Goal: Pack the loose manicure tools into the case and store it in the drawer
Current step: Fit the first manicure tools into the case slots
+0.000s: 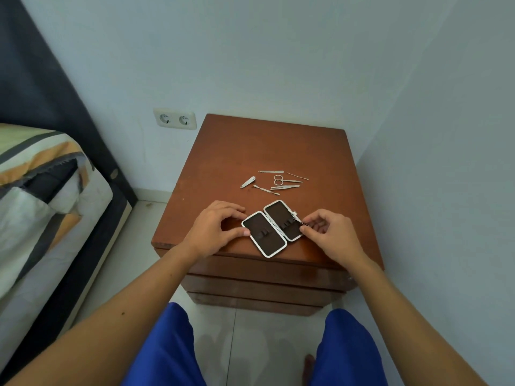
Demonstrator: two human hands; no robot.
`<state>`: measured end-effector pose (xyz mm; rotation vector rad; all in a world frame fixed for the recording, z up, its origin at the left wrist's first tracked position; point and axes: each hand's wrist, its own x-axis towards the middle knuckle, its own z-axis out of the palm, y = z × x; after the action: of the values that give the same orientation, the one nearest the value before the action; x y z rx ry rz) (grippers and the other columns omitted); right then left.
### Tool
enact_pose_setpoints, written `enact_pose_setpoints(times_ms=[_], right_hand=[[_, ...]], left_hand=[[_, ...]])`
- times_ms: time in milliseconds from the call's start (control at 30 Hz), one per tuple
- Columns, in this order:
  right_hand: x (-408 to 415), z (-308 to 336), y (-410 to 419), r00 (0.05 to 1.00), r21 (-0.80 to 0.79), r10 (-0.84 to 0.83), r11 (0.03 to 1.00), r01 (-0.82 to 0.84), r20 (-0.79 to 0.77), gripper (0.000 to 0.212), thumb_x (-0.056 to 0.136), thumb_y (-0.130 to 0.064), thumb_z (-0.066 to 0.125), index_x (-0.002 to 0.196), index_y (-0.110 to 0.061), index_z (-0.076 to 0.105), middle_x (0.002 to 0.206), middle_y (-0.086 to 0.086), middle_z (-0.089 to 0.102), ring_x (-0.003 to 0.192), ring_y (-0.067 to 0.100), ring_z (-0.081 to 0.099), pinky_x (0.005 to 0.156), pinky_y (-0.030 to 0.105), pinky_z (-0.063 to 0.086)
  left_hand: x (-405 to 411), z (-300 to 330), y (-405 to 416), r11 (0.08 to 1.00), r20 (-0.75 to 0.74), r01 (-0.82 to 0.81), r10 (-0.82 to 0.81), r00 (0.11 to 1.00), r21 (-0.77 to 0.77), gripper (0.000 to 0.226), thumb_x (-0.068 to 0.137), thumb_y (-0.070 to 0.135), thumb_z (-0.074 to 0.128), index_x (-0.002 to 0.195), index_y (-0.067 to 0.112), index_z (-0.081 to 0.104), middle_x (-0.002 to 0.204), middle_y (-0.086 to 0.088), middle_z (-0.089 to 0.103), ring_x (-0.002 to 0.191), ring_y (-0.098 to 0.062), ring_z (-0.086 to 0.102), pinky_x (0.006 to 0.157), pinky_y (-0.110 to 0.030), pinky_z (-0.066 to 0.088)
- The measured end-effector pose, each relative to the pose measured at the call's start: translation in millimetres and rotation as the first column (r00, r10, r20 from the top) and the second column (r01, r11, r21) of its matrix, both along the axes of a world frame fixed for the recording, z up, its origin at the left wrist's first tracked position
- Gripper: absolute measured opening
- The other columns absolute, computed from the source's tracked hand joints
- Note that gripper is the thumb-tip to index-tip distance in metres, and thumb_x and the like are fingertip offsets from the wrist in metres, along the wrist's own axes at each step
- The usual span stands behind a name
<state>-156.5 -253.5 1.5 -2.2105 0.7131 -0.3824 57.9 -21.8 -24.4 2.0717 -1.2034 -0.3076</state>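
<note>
Manicure case (271,228), lying open and flat near the front edge of the wooden nightstand (278,151), both dark-lined halves facing up; its hinge, and so the long axis of each half, runs diagonally from the front edge of the nightstand toward its back left. Left hand (214,227) rests against the left half of the case, thumb and fingers curled lightly at its rim, steadying it. Right hand (326,232) pinches a slim metal tool (299,220) over the right half, by the clasp side. The step in hand appears to be seating this tool under the elastic loops: it should go in parallel to the long axis, while the left hand keeps the case from sliding. Loose tools (274,180) lie behind the case, mid-nightstand: a clipper, scissors, tweezers and thin picks, mostly pointing crosswise. Drawers below look closed.
</note>
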Motion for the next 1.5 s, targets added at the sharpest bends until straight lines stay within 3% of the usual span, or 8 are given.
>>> enact_pose_setpoints(times_ms=[233,600,767,867,967,1133,1367,1500], right_hand=[[-31,-11,39,0.992,0.022,-0.090,0.996,0.088,0.093,0.014,0.084,-0.016,0.086,0.089,-0.021,0.073,0.075,-0.008,0.068,0.067,0.002,0.058,0.063,0.012,0.047],[-36,-15,42,0.985,0.054,-0.118,0.992,0.112,0.128,0.012,0.085,-0.016,0.084,0.090,-0.022,0.074,0.079,-0.007,0.070,0.071,0.003,0.060,0.065,0.012,0.049],[-27,-4,27,0.977,0.020,-0.157,0.988,0.156,0.145,0.012,0.089,-0.014,0.079,0.097,-0.022,0.080,0.090,-0.009,0.074,0.082,0.003,0.065,0.070,0.009,0.050],[-13,3,20,0.986,0.016,-0.093,0.996,0.091,0.140,0.016,0.094,-0.015,0.074,0.105,-0.024,0.080,0.101,-0.008,0.074,0.086,0.003,0.067,0.077,0.008,0.050],[0,9,18,0.995,0.064,-0.017,0.998,0.011,0.103,0.023,0.092,-0.011,0.076,0.113,-0.021,0.076,0.105,-0.004,0.075,0.093,0.010,0.070,0.086,0.021,0.058],[18,20,7,0.998,0.196,0.000,0.981,-0.013,0.069,0.018,0.086,-0.012,0.084,0.102,-0.016,0.077,0.093,0.005,0.079,0.086,0.022,0.078,0.083,0.032,0.064],[38,19,-3,0.995,0.076,0.089,0.993,-0.085,-0.041,0.015,0.089,-0.013,0.082,0.102,-0.020,0.078,0.091,0.001,0.078,0.081,0.019,0.075,0.075,0.026,0.062],[45,13,1,0.990,0.040,0.112,0.993,-0.109,-0.088,0.013,0.087,-0.016,0.085,0.097,-0.018,0.077,0.085,-0.005,0.074,0.074,0.009,0.067,0.064,0.011,0.051]], left_hand=[[-3,5,-15,0.996,-0.031,-0.088,0.088,0.996,-0.011,0.021,0.092,0.025,0.084,0.113,0.023,0.084,0.122,0.008,0.071,0.121,-0.015,0.056,0.101,-0.025,0.036],[-12,1,-16,0.994,-0.005,-0.113,0.113,0.994,0.002,0.021,0.098,0.029,0.078,0.118,0.025,0.081,0.123,0.009,0.068,0.124,-0.015,0.052,0.110,-0.035,0.042],[-20,4,-3,0.996,-0.070,0.004,0.003,0.998,0.092,0.092,0.073,0.088,0.067,0.140,0.026,0.066,0.143,0.011,0.054,0.141,-0.007,0.036,0.117,-0.032,0.035],[-21,3,1,0.982,0.024,0.079,-0.084,0.996,0.170,0.120,0.056,0.098,0.072,0.152,0.029,0.051,0.152,0.012,0.043,0.144,-0.004,0.028,0.120,-0.031,0.028],[-19,-1,1,0.986,0.049,0.069,-0.077,0.996,0.150,0.121,0.054,0.096,0.076,0.153,0.030,0.050,0.153,0.012,0.043,0.144,-0.005,0.029,0.122,-0.034,0.031],[-18,0,-1,0.986,0.064,0.064,-0.075,0.995,0.156,0.118,0.056,0.093,0.079,0.152,0.032,0.049,0.152,0.013,0.043,0.144,-0.006,0.028,0.124,-0.039,0.033],[-19,-1,0,0.985,0.079,0.059,-0.073,0.994,0.165,0.121,0.054,0.096,0.076,0.154,0.033,0.048,0.154,0.014,0.041,0.147,-0.008,0.028,0.125,-0.044,0.034],[-19,-2,0,0.984,0.100,0.055,-0.073,0.992,0.169,0.121,0.055,0.097,0.075,0.154,0.033,0.047,0.154,0.014,0.041,0.147,-0.008,0.029,0.125,-0.043,0.034]])
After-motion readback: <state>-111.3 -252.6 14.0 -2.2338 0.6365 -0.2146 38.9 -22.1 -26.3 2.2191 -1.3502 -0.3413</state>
